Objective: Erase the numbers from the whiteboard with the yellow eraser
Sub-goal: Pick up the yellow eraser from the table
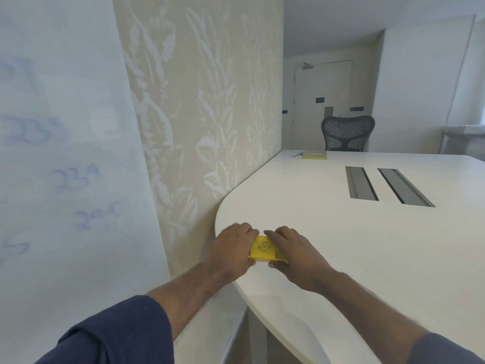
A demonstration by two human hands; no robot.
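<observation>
Eraser (263,248): yellow, lies on the table (341,232) near its rounded near-left edge, a small label on top, between both hands.
Left hand (233,248): fingers curled over the eraser's left end, gripping it.
Right hand (291,252): fingers laid over the eraser's right end, thumb at its near side, holding it.
Whiteboard (60,153): left of the table, on the wall; faint blue numbers (74,178) remain on it, smeared and hard to read.
Wallpaper (204,101): beige leaf pattern, between whiteboard and table.
Slots (388,186): two grey strips set in the table top, beyond the eraser to the right.
Pad (315,154): yellow-edged, at the table's far end.
Chair (347,132): dark mesh back, behind the table's far end.
Sleeves (118,334): dark blue, pushed up both forearms.
</observation>
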